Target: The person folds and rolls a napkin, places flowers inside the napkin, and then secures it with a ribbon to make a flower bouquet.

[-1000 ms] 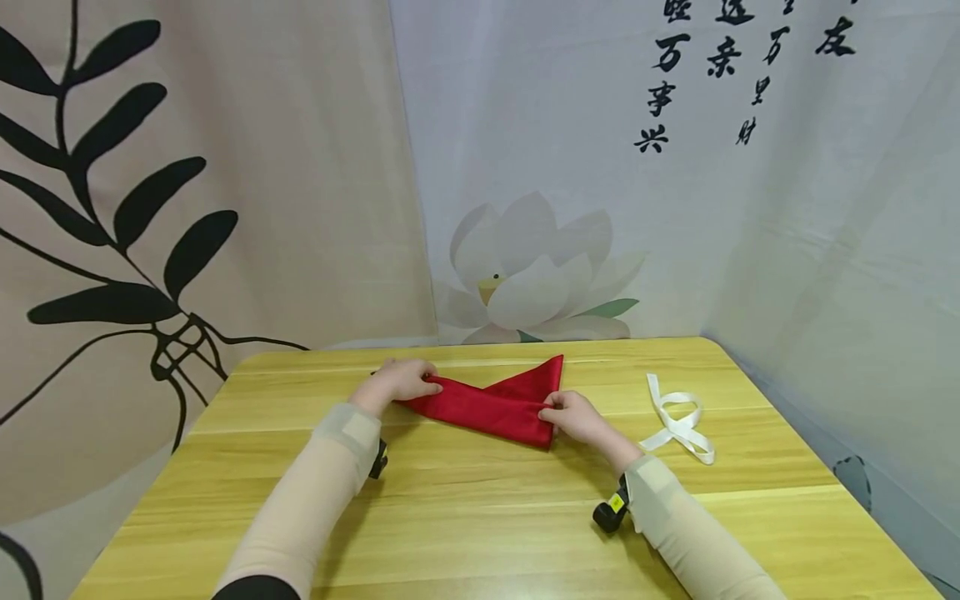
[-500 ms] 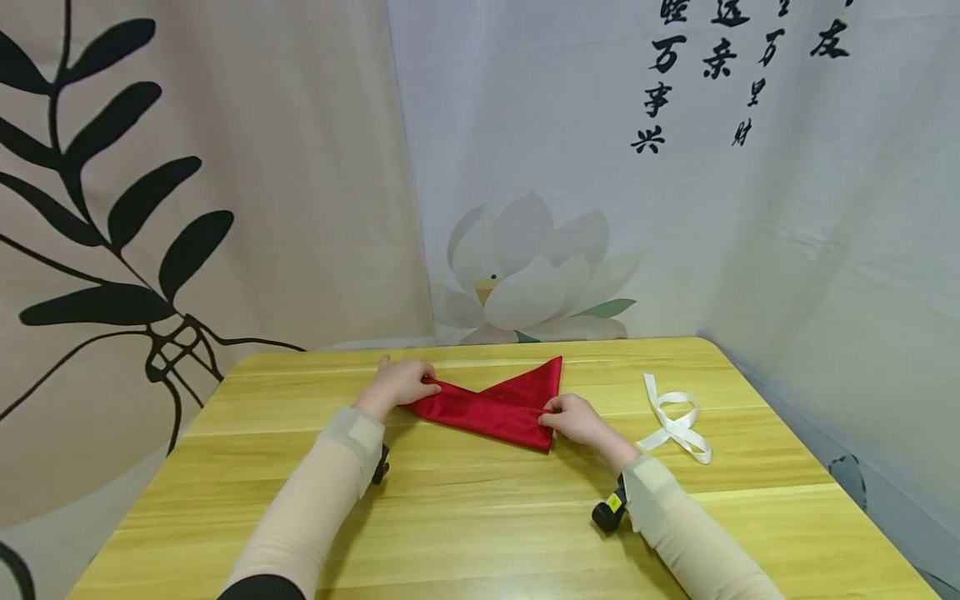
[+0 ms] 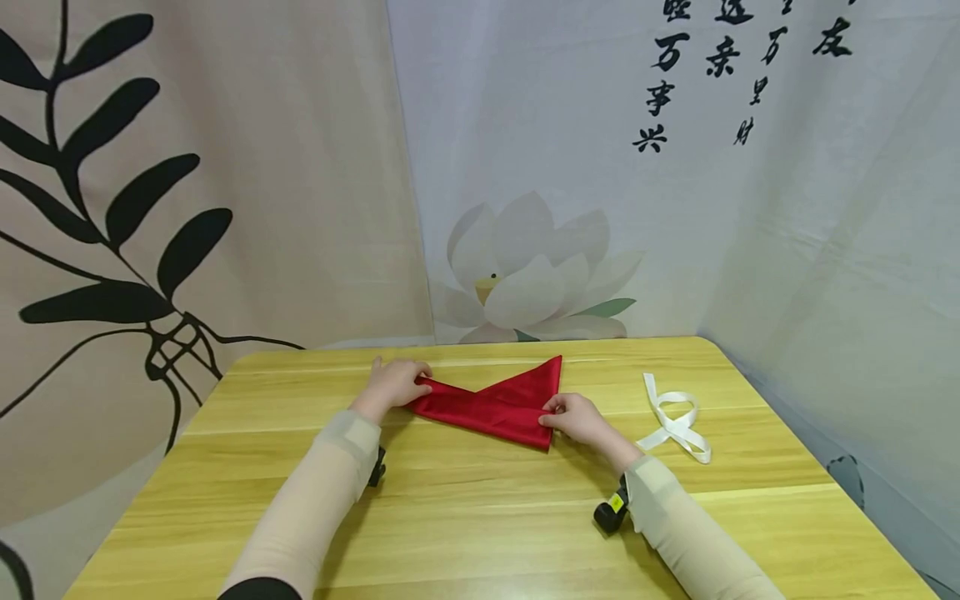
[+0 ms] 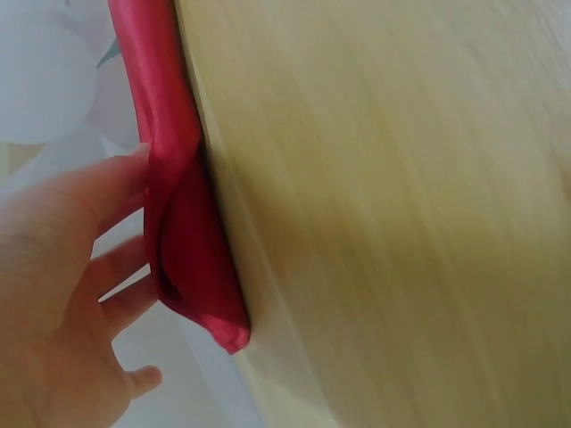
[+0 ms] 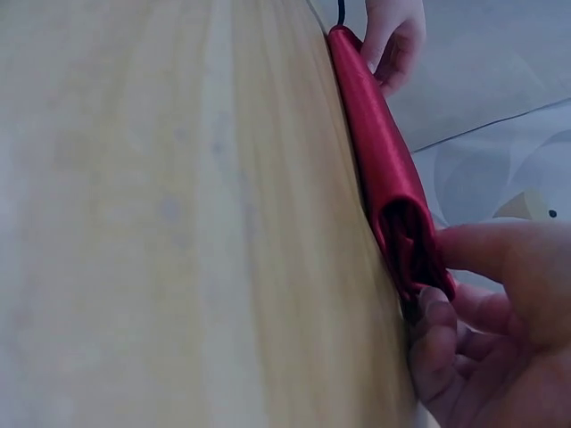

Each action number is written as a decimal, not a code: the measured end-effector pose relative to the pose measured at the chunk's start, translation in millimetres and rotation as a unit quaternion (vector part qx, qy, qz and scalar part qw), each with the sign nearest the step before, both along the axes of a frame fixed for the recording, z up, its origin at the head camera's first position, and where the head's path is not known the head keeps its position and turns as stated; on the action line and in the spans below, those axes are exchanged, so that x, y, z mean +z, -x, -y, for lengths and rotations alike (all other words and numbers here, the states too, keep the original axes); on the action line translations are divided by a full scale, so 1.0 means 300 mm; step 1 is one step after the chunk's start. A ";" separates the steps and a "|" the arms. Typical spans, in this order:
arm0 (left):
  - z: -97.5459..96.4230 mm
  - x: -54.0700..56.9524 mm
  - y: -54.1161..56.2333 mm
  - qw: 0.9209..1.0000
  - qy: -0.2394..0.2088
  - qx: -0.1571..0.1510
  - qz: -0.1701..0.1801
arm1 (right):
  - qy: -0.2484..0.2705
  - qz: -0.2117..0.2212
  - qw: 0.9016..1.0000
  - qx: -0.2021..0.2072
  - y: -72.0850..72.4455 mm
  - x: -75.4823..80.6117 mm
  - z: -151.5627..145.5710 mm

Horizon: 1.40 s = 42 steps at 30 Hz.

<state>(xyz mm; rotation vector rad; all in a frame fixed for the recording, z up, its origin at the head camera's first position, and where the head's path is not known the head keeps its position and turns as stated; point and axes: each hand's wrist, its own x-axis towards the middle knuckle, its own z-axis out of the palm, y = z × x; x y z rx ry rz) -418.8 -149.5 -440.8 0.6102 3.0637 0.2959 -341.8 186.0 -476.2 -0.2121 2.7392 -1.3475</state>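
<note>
A shiny red cloth [image 3: 487, 412], folded into a long band with one pointed corner standing up at its far right, lies on the wooden table. At its left end, my left hand [image 3: 392, 387] rests thumb and fingertips on the cloth; in the left wrist view the fingers [image 4: 125, 263] look loosely extended along its far side. My right hand [image 3: 581, 417] pinches the right end. The right wrist view shows the thumb on top and the other fingers curled at the rolled, layered edge [image 5: 409, 241]. Parts of the left fingertips are hidden behind the cloth.
A white ribbon [image 3: 678, 425] lies loosely looped on the table right of my right hand. The table [image 3: 480, 525] ends at a printed curtain [image 3: 540, 167] behind and on the sides. A small black camera [image 3: 611, 512] is strapped at the right wrist.
My left hand has shifted slightly left along the cloth's end. The cloth's left end is folded in a little from a second ago. My right hand keeps its pinch, almost still.
</note>
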 end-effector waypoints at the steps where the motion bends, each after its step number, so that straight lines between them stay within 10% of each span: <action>1: 0.005 0.003 -0.001 1.000 0.001 0.000 0.000 | 0.001 -0.002 1.000 0.001 0.000 0.000 -0.001; 16: 0.047 0.027 -0.016 0.999 -0.035 0.022 -0.025 | -0.035 -0.068 0.997 0.008 -0.009 0.002 -0.005; 29: -0.092 0.012 -0.144 0.996 -0.037 -0.086 0.015 | -0.086 -0.121 0.986 0.081 -0.020 0.031 0.012; 36: -0.158 0.007 -0.218 0.982 0.003 -0.157 0.101 | -0.134 -0.140 0.975 0.112 -0.036 0.056 0.029; 42: -0.209 -0.013 -0.246 0.979 0.041 -0.169 0.107 | -0.165 -0.156 0.962 0.153 -0.045 0.068 0.044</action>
